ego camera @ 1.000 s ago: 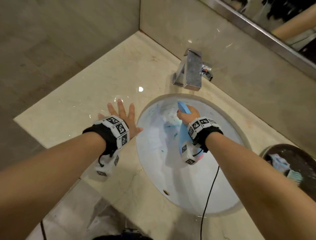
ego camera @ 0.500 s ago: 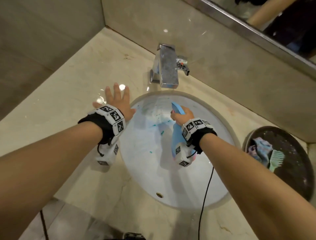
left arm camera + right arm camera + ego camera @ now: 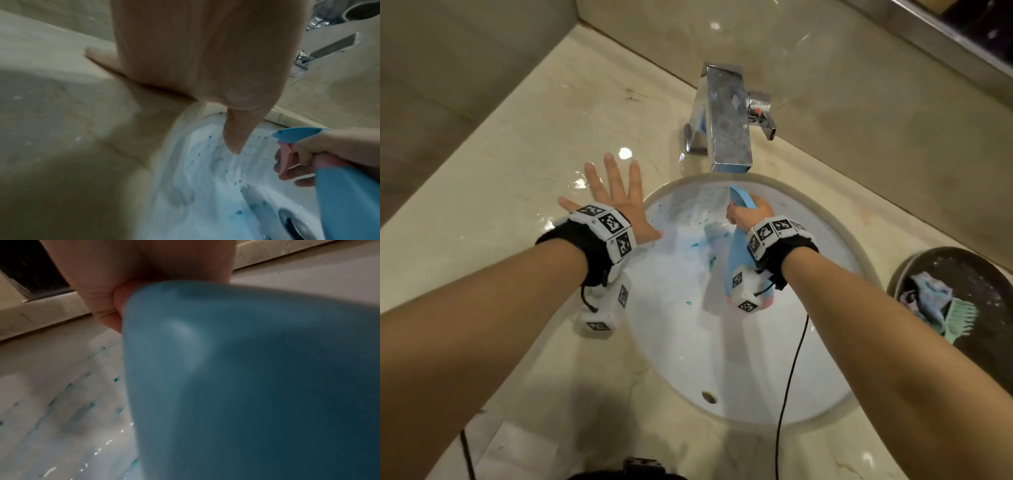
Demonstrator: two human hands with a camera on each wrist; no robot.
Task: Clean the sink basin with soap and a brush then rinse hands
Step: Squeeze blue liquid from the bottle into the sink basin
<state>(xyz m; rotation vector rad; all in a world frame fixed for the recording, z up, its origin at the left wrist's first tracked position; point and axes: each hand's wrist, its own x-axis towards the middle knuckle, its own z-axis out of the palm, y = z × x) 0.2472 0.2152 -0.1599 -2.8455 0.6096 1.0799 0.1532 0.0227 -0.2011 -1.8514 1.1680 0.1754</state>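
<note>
Right hand (image 3: 746, 214) is curled round the neck of a blue plastic spray bottle with a pink trigger (image 3: 347, 191), fingers on the trigger, nozzle aimed at the rear wall of the white oval ceramic sink basin (image 3: 722, 359). Blue soap droplets and a pale film cover the rear and left slopes of the basin; the front slope near the overflow hole appears unsoaped.

Left hand (image 3: 616, 195) lies flat on the beige marble countertop (image 3: 524, 164) at the basin's left rim, fingers straight and spread, thumb over the rim.

The mint-green plastic scrubbing brush (image 3: 959, 318) lies beside a crumpled cloth (image 3: 928, 298) in a dark round bowl (image 3: 969, 270) at the countertop's right edge, well apart from both hands. The chrome square tap (image 3: 726, 116) stands at the rear edge.

Risks, as judged:
- The countertop is wet near the bracing palm; it may slide.
- Overspray may reach the countertop or tap.
- The cable (image 3: 791, 359) hanging from the right wrist over the basin could catch soap.
- Uneven coverage could leave the front unscrubbed.
</note>
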